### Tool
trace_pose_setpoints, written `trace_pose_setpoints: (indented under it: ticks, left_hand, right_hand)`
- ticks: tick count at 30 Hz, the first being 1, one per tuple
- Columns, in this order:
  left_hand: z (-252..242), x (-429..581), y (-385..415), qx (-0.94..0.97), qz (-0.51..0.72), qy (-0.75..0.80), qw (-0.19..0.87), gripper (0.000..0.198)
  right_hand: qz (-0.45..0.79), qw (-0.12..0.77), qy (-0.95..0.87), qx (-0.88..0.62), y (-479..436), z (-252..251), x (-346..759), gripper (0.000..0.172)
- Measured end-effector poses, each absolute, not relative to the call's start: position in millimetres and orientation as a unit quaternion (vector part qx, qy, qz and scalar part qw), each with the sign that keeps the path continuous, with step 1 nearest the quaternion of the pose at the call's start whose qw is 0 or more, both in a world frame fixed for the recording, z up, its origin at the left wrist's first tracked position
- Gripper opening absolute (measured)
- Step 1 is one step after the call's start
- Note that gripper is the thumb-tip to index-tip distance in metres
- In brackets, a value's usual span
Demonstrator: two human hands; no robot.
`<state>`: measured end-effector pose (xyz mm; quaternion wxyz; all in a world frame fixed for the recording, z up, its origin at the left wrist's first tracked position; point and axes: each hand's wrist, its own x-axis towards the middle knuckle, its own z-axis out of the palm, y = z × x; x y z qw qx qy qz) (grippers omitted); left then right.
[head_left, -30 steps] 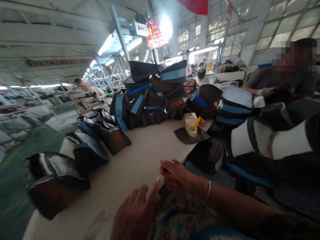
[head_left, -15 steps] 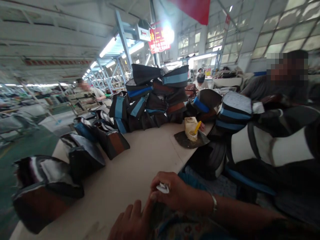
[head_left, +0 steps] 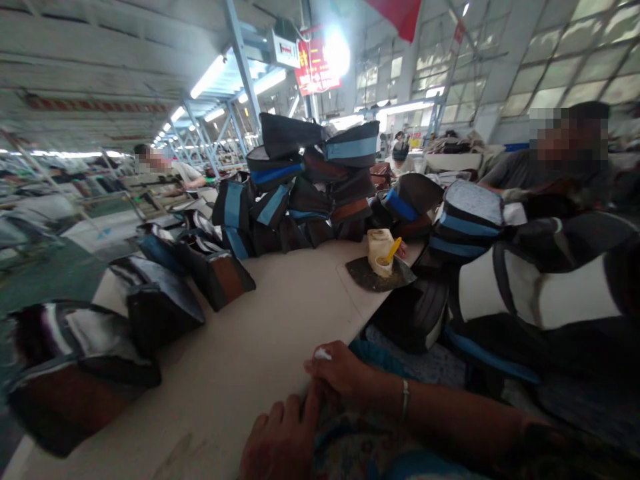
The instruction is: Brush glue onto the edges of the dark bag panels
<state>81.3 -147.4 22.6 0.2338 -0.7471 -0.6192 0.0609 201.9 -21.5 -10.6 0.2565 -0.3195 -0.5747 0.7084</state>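
My right hand is closed in front of me at the table's near edge. A small white thing shows at its curled fingers; its kind is too unclear to tell. My left hand lies low on the pale tabletop, palm down, fingers stretched out. Its index finger reaches up to the right hand's fingers and seems to touch them. Farther along the table a stained whitish container with a yellow-handled tool in it stands on a dark flat piece.
Sewn dark pieces with blue and brown panels are stacked at the far end. More such pieces line the left edge. A heap of black and white pieces crowds the right. Co-workers sit at the right and far left.
My left hand has shifted slightly right. The right hand has turned a little, so less of the small white thing shows. My view has swung slightly.
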Motion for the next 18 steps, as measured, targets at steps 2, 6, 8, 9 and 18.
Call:
trace_pose_setpoints:
  ticks: [2, 6, 8, 9, 18]
  left_hand:
    - [23, 81, -150, -0.736, 0.048, -0.639, 0.22, 0.068]
    - [21, 75, -155, -0.733, 0.017, -0.645, 0.215, 0.074]
    - [20, 72, -157, -0.732, 0.014, -0.645, 0.219, 0.071]
    - [20, 71, -157, -0.728, 0.02, -0.649, 0.223, 0.069]
    - [26, 73, -155, -0.712, 0.083, -0.66, 0.224, 0.073]
  right_hand:
    - [0.739, 0.248, -0.55, -0.299, -21, -10, 198, 0.04]
    - [0.764, 0.273, -0.536, -0.234, -20, 7, 205, 0.047]
    - [0.755, 0.277, -0.56, -0.202, -18, 19, 214, 0.047]
    - [0.735, 0.276, -0.59, -0.188, -17, 24, 218, 0.043]
    - [0.538, 0.302, -0.764, -0.188, -9, 24, 223, 0.012]
